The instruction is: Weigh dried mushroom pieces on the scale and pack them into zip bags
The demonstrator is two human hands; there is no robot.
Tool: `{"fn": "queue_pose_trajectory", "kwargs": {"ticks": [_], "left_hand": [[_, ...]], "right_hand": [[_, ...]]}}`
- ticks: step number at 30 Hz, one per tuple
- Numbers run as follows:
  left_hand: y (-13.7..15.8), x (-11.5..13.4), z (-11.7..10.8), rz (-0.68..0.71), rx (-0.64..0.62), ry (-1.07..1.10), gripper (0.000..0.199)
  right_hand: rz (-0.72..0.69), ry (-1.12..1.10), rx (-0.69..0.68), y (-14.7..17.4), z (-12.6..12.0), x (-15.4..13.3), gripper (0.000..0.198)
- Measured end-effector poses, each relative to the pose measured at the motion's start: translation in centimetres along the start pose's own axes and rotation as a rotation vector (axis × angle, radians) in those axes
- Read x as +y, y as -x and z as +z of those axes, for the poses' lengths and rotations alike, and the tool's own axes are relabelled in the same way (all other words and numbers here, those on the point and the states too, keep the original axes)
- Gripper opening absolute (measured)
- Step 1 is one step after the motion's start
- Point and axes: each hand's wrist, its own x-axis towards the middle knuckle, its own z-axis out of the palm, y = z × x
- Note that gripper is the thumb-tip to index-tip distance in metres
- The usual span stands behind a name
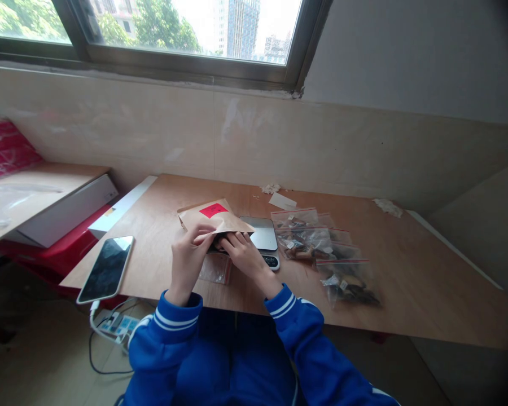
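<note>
A brown kraft paper bag [190, 214] with a red label lies tilted in front of me, its dark mouth facing my body. My left hand [193, 243] pinches the near edge of that mouth. The fingers of my right hand [241, 251] are curled into the opening, their tips hidden inside, so what they grip cannot be made out. Partly covered by the bag is a small digital kitchen scale [265, 235]. Beneath my hands lies a clear zip bag [215, 269] with a red seal strip.
Several zip bags of dried brown pieces [305, 239] overlap right of the scale, one [349, 285] nearer the front edge. A phone [106, 269] on a charging cable lies left. A white card [283, 201] and crumpled scraps [271, 189] are by the wall.
</note>
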Motion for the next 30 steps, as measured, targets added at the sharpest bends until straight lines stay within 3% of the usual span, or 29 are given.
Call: {"fn": "queue_pose_trajectory", "kwargs": {"ticks": [11,14,20,22,26,30], "left_hand": [[-0.6,0.1,0.5,0.022,0.008,-0.066,0.012],[-0.9,-0.2,0.9,0.024,-0.006,-0.069,0.012],[-1.3,-1.0,1.2,0.046,0.01,-0.114,0.013],[-1.3,-1.0,1.1,0.04,0.019,-0.124,0.013],[-1.3,-0.7,0.8,0.021,0.045,-0.148,0.01],[-1.9,-0.4,0.7,0.043,0.068,-0.174,0.01]], "right_hand": [[0.085,0.036,0.234,1.0,1.6,0.7,0.023],[0.218,-0.066,0.284,2.6,1.8,1.2,0.028],[0.622,-0.236,0.423,4.7,2.4,4.2,0.026],[0.669,-0.286,0.396,4.5,2.6,5.7,0.022],[0.633,-0.36,0.247,3.9,3.1,8.0,0.02],[0.668,-0.366,0.235,4.0,3.8,8.8,0.019]]}}
